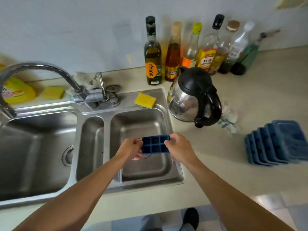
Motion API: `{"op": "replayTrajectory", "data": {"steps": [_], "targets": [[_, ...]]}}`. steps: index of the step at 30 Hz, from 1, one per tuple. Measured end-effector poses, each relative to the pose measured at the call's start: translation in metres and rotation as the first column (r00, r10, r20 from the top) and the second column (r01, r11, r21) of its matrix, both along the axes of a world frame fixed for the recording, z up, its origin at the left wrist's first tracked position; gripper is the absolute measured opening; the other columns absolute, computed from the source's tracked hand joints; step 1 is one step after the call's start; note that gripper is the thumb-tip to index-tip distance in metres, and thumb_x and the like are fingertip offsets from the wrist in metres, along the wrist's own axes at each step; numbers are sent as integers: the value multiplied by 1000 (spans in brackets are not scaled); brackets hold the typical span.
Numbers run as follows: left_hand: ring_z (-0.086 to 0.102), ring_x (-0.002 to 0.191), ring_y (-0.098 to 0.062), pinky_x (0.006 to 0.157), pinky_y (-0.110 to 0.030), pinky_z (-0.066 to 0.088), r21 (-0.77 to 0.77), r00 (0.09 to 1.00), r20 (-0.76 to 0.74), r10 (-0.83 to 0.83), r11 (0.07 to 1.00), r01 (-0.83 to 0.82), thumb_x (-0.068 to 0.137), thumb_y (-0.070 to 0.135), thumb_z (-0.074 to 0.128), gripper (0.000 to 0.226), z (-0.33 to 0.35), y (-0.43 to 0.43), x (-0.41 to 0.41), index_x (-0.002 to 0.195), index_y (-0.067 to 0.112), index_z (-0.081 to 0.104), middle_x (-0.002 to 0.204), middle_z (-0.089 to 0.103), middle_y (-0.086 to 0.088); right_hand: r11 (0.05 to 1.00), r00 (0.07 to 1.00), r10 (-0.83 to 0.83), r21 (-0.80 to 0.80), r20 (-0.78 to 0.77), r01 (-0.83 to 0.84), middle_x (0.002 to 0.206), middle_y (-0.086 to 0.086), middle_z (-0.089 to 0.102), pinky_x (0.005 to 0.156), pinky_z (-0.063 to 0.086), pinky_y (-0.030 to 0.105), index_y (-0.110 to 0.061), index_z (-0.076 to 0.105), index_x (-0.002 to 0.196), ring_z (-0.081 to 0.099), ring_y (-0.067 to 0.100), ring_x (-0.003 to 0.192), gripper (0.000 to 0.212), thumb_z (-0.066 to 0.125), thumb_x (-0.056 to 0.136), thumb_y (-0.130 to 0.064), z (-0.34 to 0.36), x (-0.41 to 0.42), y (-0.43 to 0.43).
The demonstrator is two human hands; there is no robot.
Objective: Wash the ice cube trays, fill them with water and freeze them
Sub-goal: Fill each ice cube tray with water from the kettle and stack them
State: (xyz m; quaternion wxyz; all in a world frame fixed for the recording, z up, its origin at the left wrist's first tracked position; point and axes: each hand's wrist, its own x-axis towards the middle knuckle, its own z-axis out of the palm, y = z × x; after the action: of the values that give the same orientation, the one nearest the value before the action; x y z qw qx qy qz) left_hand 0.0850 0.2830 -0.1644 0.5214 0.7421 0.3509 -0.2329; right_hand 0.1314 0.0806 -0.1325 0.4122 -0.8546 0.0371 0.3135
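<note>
Forearms are seen reaching in from the bottom edge, the hands meeting over the right basin of the steel sink. Blue ice cube tray is held roughly level between them, cavities up, above the drain, with no contact with the basin to be seen

Left hand is curled round the tray's left short end; right hand grips the right short end, thumb laid on the rim

Tray is judged light and probably somewhat flexible, so twisting is to be expected if it is held at one end only, and slipperiness once wet or soapy. Hold is best taken at both short ends by the rim; once filled, it is to be kept flat

Stack of blue trays is noted on the surface at right, well apart. Faucet is turned toward the left basin, no running water made out
</note>
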Motion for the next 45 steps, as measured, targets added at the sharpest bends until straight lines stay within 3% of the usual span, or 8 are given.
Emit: {"op": "replayTrajectory", "data": {"steps": [9, 12, 15, 27, 30, 34, 40, 45], "targets": [[72, 78, -20, 61, -30, 62, -46, 976, -218, -10, 999, 0, 100, 14, 56, 11, -54, 58, 6, 106, 10, 64, 95, 72, -12, 1000, 983, -13, -4, -182, 12, 98, 0, 66, 71, 64, 32, -19, 59, 119, 70, 16, 86, 19, 55, 101, -24, -84, 11, 76], [71, 84, -20, 57, -29, 60, -57, 962, -270, -42, 998, 28, 101, 13, 54, 19, -75, 59, 9, 118, 8, 59, 106, 70, -13, 999, 978, -49, -7, -202, 49, 99, 3, 66, 85, 62, 41, -22, 63, 107, 68, 18, 92, 10, 56, 100, -20, -108, 10, 81], [69, 78, -23, 67, -39, 64, -34, 958, -281, -52, 998, 44, 100, 11, 50, 22, -93, 60, 15, 119, 5, 59, 105, 69, -16, 999, 974, -37, -3, -223, 37, 102, -3, 62, 95, 56, 42, -33, 55, 91, 63, 15, 97, 18, 54, 100, -17, -123, 9, 86], [68, 83, -28, 49, -29, 55, 39, 953, -283, -111, 991, 127, 97, 14, 51, 20, -103, 61, 19, 112, 7, 62, 103, 69, -17, 1000, 980, -10, 9, -201, 12, 91, -8, 62, 88, 57, 41, -35, 54, 81, 61, 12, 89, 33, 53, 98, -6, -131, 8, 86], [70, 80, -29, 69, -39, 61, 72, 989, -143, -48, 996, 58, 97, 13, 51, 17, -91, 56, 18, 100, 9, 67, 93, 70, -16, 998, 988, -47, 40, -146, 54, 98, -4, 63, 96, 56, 47, -27, 60, 97, 63, 15, 93, 10, 55, 100, -19, -107, 8, 76], [69, 77, -15, 59, -27, 57, -97, 986, 6, 167, 981, -166, 103, 13, 51, 15, -58, 41, 16, 99, 17, 64, 95, 71, -7, 990, 996, -84, 113, 29, 80, 120, 2, 68, 100, 55, 45, -14, 59, 132, 67, 17, 108, 35, 56, 102, -32, -54, 5, 51], [67, 72, -19, 66, -32, 58, -184, 964, 113, 239, 959, -216, 104, 14, 51, 16, -3, 0, 18, 95, 9, 64, 86, 71, -9, 924, 873, -300, 346, 384, 165, 83, -13, 71, 76, 52, 21, -23, 70, 94, 67, 2, 81, 22, 63, 96, -44, 48, -3, -5], [65, 74, -21, 67, -32, 56, -203, 953, 180, 242, 957, -205, 105, 12, 48, 16, 39, -37, 26, 100, 8, 62, 86, 66, -11, 811, 590, -561, 531, 581, 248, 69, 1, 63, 59, 47, 19, -23, 63, 83, 57, 5, 64, 29, 57, 94, -48, 104, 18, -54]]}}
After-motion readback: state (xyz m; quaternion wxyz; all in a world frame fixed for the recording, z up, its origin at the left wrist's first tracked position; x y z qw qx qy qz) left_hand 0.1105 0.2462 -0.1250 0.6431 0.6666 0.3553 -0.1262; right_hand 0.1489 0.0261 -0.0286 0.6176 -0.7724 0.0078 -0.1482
